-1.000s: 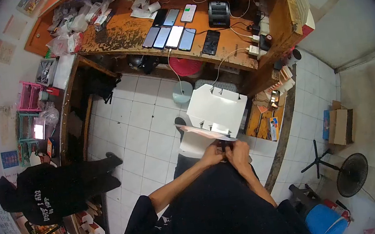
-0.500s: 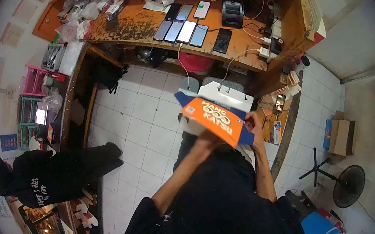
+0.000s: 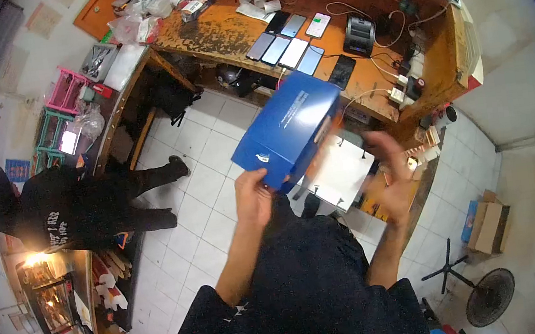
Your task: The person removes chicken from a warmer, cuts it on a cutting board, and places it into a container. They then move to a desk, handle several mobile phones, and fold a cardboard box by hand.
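Observation:
A blue cardboard box (image 3: 290, 125) with small white print is held up in front of me, tilted, above the tiled floor. My left hand (image 3: 255, 198) grips its near left corner, thumb on the blue face. My right hand (image 3: 391, 181) is off to the right of the box, blurred, its fingers apart and nothing seen in them. Between the box and this hand shows a white panel (image 3: 341, 169) with small dark notches along its edges.
Several phones (image 3: 294, 53) lie on the worn wooden counter (image 3: 196, 38) ahead, beside a black printer-like device (image 3: 358, 35) and charging cables. A person in black (image 3: 77, 209) stands at the left by a shelf. A fan (image 3: 491, 298) and a cardboard box (image 3: 489, 227) stand at the right.
The box has turned from its orange lettered face to a blue face. My right hand has come off the box and moved right. The person at the left has shifted their legs apart.

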`<action>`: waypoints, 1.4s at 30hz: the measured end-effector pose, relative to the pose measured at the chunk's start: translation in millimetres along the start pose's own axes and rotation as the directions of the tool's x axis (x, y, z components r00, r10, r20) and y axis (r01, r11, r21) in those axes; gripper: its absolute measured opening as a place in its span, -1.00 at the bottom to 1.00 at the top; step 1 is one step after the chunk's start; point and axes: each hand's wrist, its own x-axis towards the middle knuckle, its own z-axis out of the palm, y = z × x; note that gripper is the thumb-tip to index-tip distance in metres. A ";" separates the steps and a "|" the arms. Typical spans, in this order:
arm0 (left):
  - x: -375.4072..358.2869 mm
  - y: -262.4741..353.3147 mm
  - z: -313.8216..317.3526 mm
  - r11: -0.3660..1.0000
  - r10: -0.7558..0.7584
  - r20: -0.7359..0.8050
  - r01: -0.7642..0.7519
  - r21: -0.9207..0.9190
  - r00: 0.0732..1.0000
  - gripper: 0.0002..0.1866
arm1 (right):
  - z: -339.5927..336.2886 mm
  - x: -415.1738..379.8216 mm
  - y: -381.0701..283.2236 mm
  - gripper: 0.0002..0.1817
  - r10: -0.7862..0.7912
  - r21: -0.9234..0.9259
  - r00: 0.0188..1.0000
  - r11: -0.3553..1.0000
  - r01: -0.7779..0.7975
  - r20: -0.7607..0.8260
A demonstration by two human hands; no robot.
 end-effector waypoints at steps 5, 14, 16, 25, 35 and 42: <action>-25.7 -29.8 37.3 0.939 0.269 -0.044 -0.252 0.235 0.962 -0.63 | 113.4 -12.4 -8.0 0.06 -0.215 -0.227 0.976 0.950 0.213 0.016; -33.6 -42.6 -99.3 -0.018 0.182 0.380 -0.383 0.923 0.907 -0.58 | 73.6 -15.8 24.7 -0.76 0.358 0.374 0.771 0.717 -0.588 0.527; -37.2 -79.7 -132.9 -0.218 0.091 0.464 -0.437 0.873 0.881 -0.58 | 82.4 -13.0 37.8 -0.68 0.351 0.287 0.696 0.727 -0.624 0.626; -23.9 -105.4 -101.5 0.197 0.346 0.166 -0.244 0.949 0.923 -0.86 | 144.6 -69.1 48.3 -0.73 0.315 -0.584 0.876 0.810 -0.048 0.366; -18.4 -99.7 -94.6 0.663 0.249 0.006 -0.175 0.728 0.968 -0.89 | 134.4 -84.3 43.7 -0.37 0.204 -0.500 0.874 0.865 0.050 0.441; -23.9 -122.2 -121.9 0.650 0.175 0.171 -0.244 0.720 0.970 -0.70 | 128.7 -93.1 74.3 -0.60 0.343 -0.461 0.744 0.886 -0.053 0.573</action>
